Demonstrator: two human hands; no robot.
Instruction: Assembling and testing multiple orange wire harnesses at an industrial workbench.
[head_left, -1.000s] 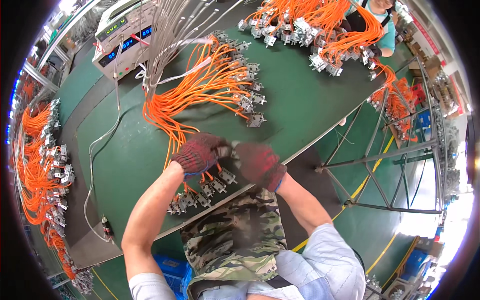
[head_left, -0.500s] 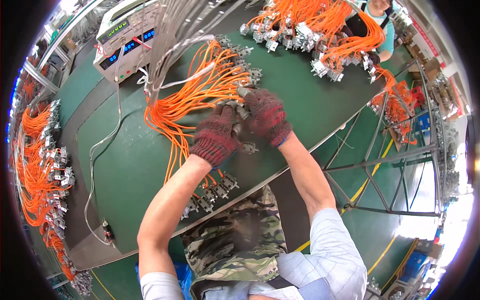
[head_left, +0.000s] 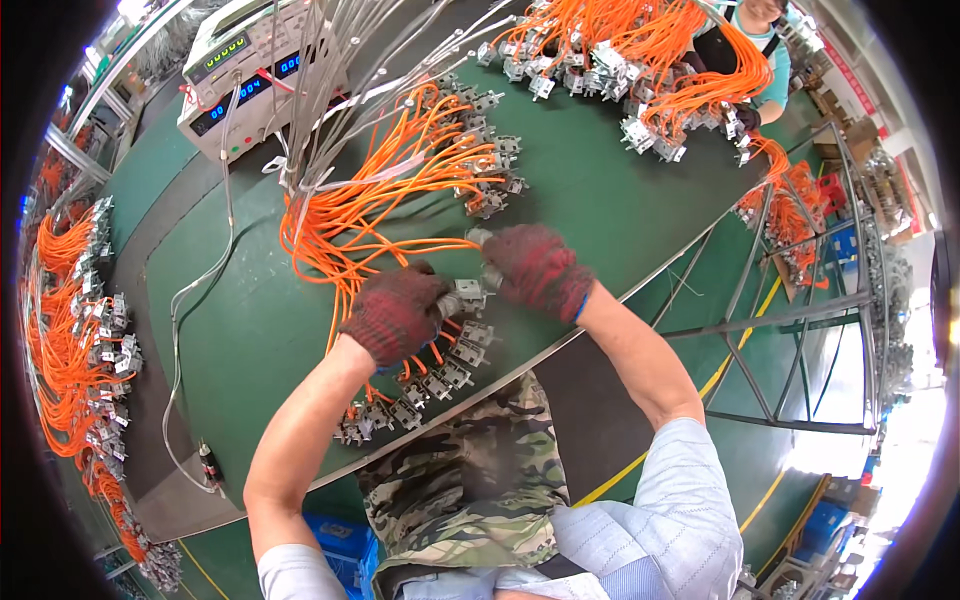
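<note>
Over the green tabletop [head_left: 225,330], my left hand [head_left: 392,312] in a dark red knitted glove is closed around a small metal connector [head_left: 468,292] that sticks out past the fingertips. To its right, my right hand [head_left: 538,270], gloved alike, pinches the end of an orange cable [head_left: 425,244]; the cable's tip is hidden by the fingers. A bundle of orange cables [head_left: 330,235] fans out toward a cluster of metal connectors [head_left: 485,180] beyond my hands. Nearer me, a row of connectors [head_left: 440,380] lies along the table edge.
A power supply [head_left: 240,85] with lit displays stands at the far left, grey wires [head_left: 340,95] beside it. More orange cable bundles lie at the back [head_left: 620,60] and far left [head_left: 65,330]. A co-worker [head_left: 775,70] is at the far right, near a metal frame [head_left: 790,320].
My left hand has moved left and toward me, and the right hand slightly nearer me, so they are farther apart. The near row of connectors now shows more.
</note>
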